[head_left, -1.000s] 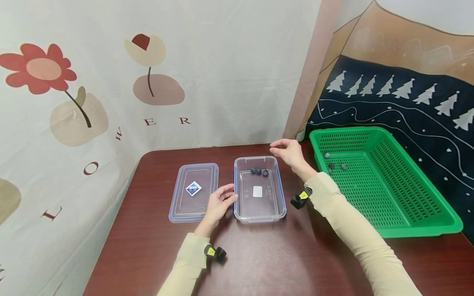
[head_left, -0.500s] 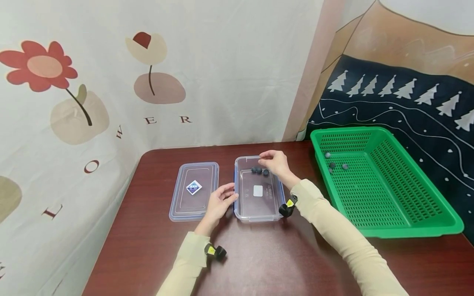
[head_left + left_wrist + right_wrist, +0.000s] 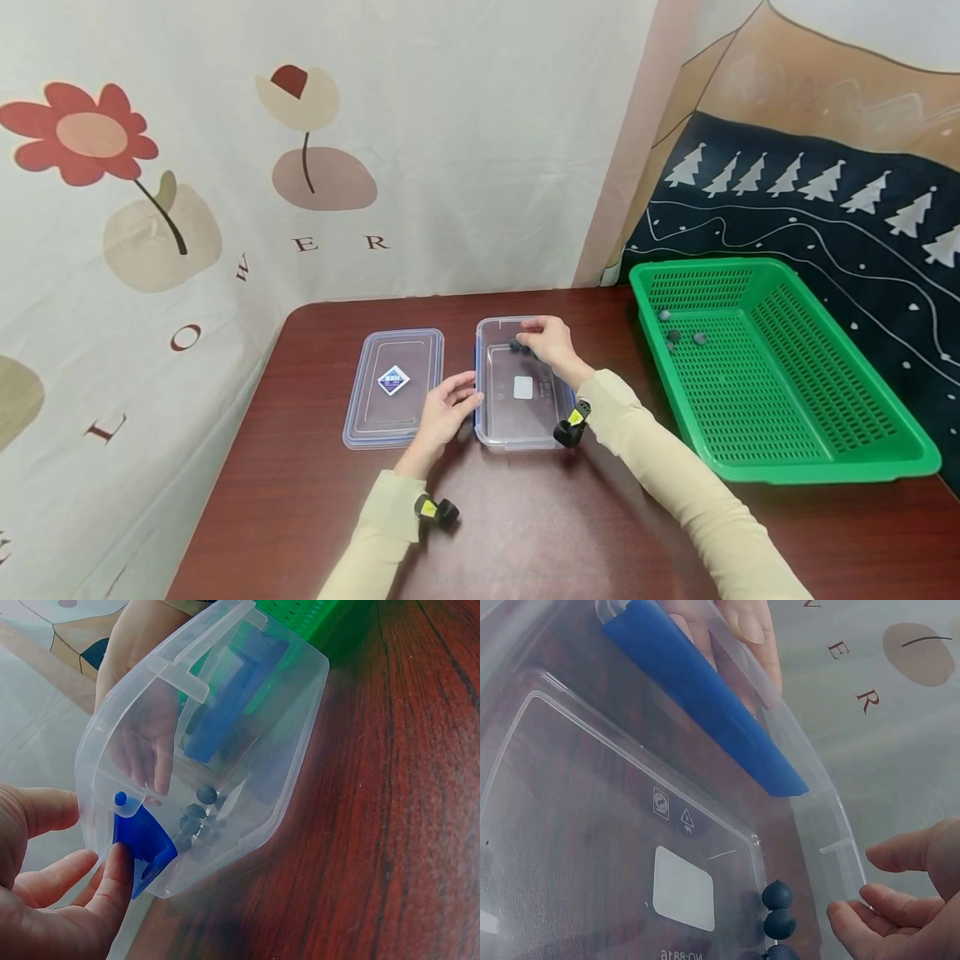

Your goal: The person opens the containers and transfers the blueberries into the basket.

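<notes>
In the head view a clear plastic food container point(image 3: 517, 425) with blue side clips stands lidless on the table. My left hand point(image 3: 444, 410) rests against its left side; the left wrist view has the fingers point(image 3: 112, 881) at a blue clip point(image 3: 146, 844). Over the container's far right part is my right hand point(image 3: 550, 340), palm inward. In the right wrist view its thumb point(image 3: 900, 851) and fingers stand apart, with nothing visible between them. Blueberries point(image 3: 780, 924) lie on the container floor near the far end, partly hidden by the right hand in the head view.
Left of the container lies its clear, blue-edged lid point(image 3: 375, 408) with a diamond sticker. A green perforated basket point(image 3: 817, 471) stands at the right, with several blueberries point(image 3: 700, 338) near its left side. A printed curtain point(image 3: 465, 167) hangs behind the table.
My right hand has moved left from beyond the container's far right corner to over its far end, lowering slightly. The left hand has stayed at the container's side.
</notes>
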Available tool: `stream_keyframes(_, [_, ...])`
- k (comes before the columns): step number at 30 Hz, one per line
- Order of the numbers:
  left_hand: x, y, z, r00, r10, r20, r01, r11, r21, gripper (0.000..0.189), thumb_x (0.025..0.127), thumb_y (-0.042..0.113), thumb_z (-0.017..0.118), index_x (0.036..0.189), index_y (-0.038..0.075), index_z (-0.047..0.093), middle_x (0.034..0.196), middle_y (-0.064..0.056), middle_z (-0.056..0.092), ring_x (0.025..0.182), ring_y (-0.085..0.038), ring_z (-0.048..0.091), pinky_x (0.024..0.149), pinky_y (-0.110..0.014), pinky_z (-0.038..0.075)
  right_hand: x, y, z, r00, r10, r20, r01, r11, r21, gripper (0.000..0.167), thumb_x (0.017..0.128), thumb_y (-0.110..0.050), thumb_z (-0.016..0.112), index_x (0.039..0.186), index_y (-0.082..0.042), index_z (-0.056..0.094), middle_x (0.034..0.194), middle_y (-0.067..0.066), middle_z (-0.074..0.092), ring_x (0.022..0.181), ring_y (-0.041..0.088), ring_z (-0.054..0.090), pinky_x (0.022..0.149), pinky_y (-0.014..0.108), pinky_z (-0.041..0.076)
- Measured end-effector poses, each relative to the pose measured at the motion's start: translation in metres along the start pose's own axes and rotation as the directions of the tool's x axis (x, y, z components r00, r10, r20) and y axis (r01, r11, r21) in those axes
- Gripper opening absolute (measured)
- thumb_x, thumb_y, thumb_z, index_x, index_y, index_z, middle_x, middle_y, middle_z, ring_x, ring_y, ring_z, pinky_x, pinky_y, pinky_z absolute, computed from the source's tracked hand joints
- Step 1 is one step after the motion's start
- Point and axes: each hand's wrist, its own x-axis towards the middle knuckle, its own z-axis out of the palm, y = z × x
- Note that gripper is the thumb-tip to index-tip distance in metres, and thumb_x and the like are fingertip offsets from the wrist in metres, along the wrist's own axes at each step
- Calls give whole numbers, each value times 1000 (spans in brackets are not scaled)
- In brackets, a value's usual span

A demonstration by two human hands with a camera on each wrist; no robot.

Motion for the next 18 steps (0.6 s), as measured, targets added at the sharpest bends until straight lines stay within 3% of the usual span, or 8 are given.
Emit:
stream_keyframes(10, [-2,6,0,1000,5,12,-5,1000,-7,39,84,-5,62,121,-13,53,118,-29,56,96,-23,59,75,-15,46,2,-1,3,998,39,-49,-40,999,-19,27,85,-7,64,111,2,64,109,17,64,96,27,61,79,34,49])
stream_keyframes(18, [-2,4,0,1000,12,12,-12,1000,0,40,85,-4,63,122,-13,53,118,-29,56,91,-13,58,74,-15,46,3,-1,4,997,65,-28,-67,994,-90,33,84,-9,65,114,5,61,117,20,59,107,30,56,84,36,49])
